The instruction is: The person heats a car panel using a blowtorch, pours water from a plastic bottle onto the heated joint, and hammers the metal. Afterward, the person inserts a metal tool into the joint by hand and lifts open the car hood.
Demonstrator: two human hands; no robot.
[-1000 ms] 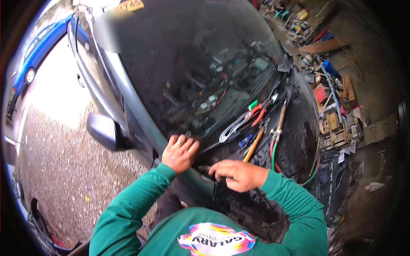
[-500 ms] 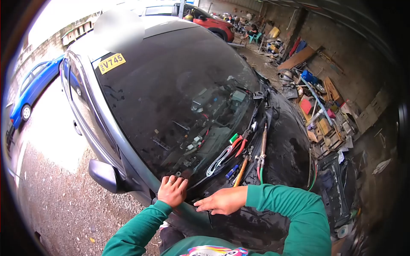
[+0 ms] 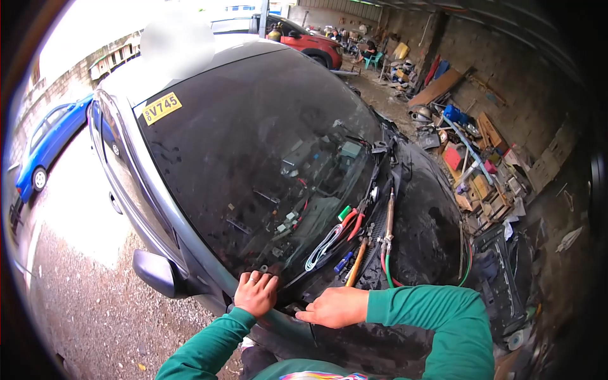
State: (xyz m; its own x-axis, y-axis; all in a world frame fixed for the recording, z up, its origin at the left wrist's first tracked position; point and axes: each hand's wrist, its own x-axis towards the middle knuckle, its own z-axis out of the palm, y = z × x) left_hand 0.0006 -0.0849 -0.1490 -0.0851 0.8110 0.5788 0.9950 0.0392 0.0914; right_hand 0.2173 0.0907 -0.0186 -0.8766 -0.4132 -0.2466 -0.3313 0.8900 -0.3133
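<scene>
The dark car's windshield (image 3: 253, 139) fills the middle of the view. My left hand (image 3: 256, 293) rests palm down at its lower corner, fingers apart, with a ring on one finger. Just to the right, my right hand (image 3: 335, 308) is at the rear edge of the hood, its fingers curled together; whatever they may hold is too small to make out. Beyond it on the cowl lie a hammer with a yellow handle (image 3: 357, 263), a blue screwdriver (image 3: 344, 261), red-handled pliers (image 3: 356, 224), a coil of pale wire (image 3: 322, 250) and a torch (image 3: 389, 218) with red and green hoses.
A side mirror (image 3: 154, 272) juts out at the left above gravel. Farther off stand a blue car (image 3: 54, 142) and a red car (image 3: 310, 43). Scrap and boards (image 3: 484, 171) are heaped along the right wall. A person (image 3: 369, 50) sits in the background.
The view has tilted up, showing more of the windshield and background. My left hand stays at the glass corner, while my right hand's extended fingers have curled in.
</scene>
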